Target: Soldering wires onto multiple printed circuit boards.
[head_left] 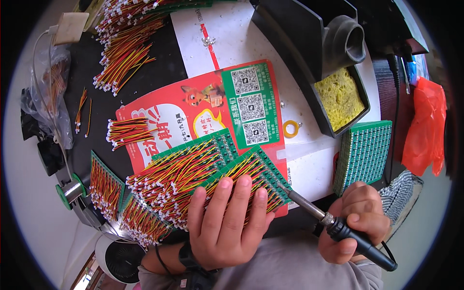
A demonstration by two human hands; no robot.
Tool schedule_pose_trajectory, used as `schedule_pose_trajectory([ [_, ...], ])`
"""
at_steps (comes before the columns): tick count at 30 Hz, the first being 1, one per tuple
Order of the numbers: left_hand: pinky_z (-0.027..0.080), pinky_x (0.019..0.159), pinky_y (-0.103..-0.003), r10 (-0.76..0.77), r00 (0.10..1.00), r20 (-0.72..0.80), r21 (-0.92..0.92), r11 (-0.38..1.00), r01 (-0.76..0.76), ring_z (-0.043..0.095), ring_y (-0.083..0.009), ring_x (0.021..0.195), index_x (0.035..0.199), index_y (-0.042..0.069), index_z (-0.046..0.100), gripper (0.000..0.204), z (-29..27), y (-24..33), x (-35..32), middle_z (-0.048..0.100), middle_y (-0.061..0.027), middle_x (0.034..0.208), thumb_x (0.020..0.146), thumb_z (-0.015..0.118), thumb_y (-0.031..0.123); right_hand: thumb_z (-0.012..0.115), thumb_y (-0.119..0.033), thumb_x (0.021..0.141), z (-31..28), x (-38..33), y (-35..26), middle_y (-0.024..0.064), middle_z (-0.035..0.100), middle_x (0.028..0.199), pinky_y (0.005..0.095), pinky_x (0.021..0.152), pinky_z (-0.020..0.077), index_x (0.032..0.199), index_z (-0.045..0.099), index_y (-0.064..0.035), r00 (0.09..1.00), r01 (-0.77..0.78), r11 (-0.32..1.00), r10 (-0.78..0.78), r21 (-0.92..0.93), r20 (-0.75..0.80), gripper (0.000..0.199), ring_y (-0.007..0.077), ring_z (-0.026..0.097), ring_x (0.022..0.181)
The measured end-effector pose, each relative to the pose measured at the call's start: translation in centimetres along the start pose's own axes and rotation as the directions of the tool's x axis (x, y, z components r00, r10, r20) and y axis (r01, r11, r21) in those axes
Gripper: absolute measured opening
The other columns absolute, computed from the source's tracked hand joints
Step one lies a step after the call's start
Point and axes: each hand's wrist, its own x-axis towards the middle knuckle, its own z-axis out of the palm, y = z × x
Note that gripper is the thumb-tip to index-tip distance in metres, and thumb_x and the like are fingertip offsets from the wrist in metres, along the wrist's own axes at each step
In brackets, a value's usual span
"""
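Observation:
My right hand [357, 220] is wrapped round the black handle of a soldering iron [315, 210]. Its metal tip points left and meets, or nearly meets, the right edge of a green circuit board panel [258, 162]. Over that panel's red, yellow and black wires lies my left hand [229, 222], fingers stretched out and apart, pressing the wires down. Small white connectors [159, 193] end the wires. Under and behind this panel is another wired panel [222, 142]. What the left palm touches is hidden.
More wired panels [104, 183] lie at left, near a solder spool [71, 191]. Loose wire bundles [128, 133] rest on a red printed sheet [166, 104]. At right are a yellow sponge [340, 99] in a black iron stand [295, 43], stacked boards [365, 154] and a red plastic bag [423, 128].

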Motion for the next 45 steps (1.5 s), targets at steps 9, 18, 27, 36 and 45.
schedule_pose_trajectory([
  [9, 0.046, 0.100, -0.056, 0.053, 0.999, 0.002, 0.013, 0.998, -0.053, 0.056, -0.0386, 0.120, 0.118, 0.003, 0.070, 0.044, 0.0, -0.2, 0.0, 0.064, -0.0191, 0.126, 0.095, 0.069, 0.040, 0.064, -0.034, 0.092, 1.2, -0.5, -0.1, 0.0026, 0.042, 0.063, 0.0296, 0.051, 0.0267, 0.096, 0.051, -0.0032, 0.985, -0.009, 0.998, -0.001, -0.059, -0.171, 0.034, 0.0131, 0.039, 0.057],
  [18, 0.048, 0.097, -0.056, 0.010, 1.000, -0.009, -0.029, 1.000, -0.010, 0.056, -0.0407, 0.117, 0.122, 0.005, 0.070, 0.045, 0.0, -0.2, 0.0, 0.062, -0.0231, 0.126, 0.093, 0.070, 0.040, 0.064, -0.034, 0.092, 1.2, -0.5, -0.2, 0.0028, 0.042, 0.063, 0.0302, 0.051, 0.0270, 0.095, 0.052, -0.0029, 0.985, -0.006, 0.998, -0.005, -0.064, -0.173, 0.034, 0.0135, 0.039, 0.057],
  [27, 0.049, 0.101, -0.048, -0.068, 0.996, -0.054, 0.005, 0.998, 0.069, 0.058, -0.0277, 0.119, 0.114, 0.016, 0.076, 0.030, 0.1, 0.2, 0.1, 0.068, -0.0094, 0.123, 0.097, 0.066, 0.038, 0.065, -0.036, 0.092, 0.2, -0.2, -0.2, 0.0032, 0.043, 0.065, 0.0301, 0.052, 0.0272, 0.096, 0.053, -0.0030, 0.998, -0.023, 1.000, 0.023, -0.007, -0.050, 0.035, 0.0135, 0.039, 0.058],
  [36, 0.047, 0.097, -0.057, 0.063, 0.998, 0.015, 0.008, 0.998, -0.063, 0.053, -0.0372, 0.117, 0.121, 0.007, 0.070, 0.044, -0.2, -0.6, 0.0, 0.061, -0.0198, 0.128, 0.095, 0.068, 0.042, 0.065, -0.036, 0.091, 0.1, -0.1, -0.2, 0.0024, 0.043, 0.064, 0.0306, 0.052, 0.0270, 0.095, 0.052, -0.0036, 0.999, -0.024, 1.000, 0.024, -0.003, -0.032, 0.035, 0.0132, 0.039, 0.058],
  [45, 0.052, 0.096, -0.047, -0.069, 0.996, -0.061, -0.023, 0.997, 0.068, 0.059, -0.0283, 0.112, 0.114, 0.016, 0.076, 0.031, 0.1, 0.0, 0.4, 0.068, -0.0120, 0.118, 0.094, 0.071, 0.039, 0.065, -0.037, 0.091, 1.2, -0.8, 0.0, 0.0023, 0.043, 0.064, 0.0302, 0.051, 0.0262, 0.095, 0.052, -0.0038, 0.980, -0.005, 0.998, -0.006, -0.056, -0.200, 0.035, 0.0131, 0.038, 0.057],
])
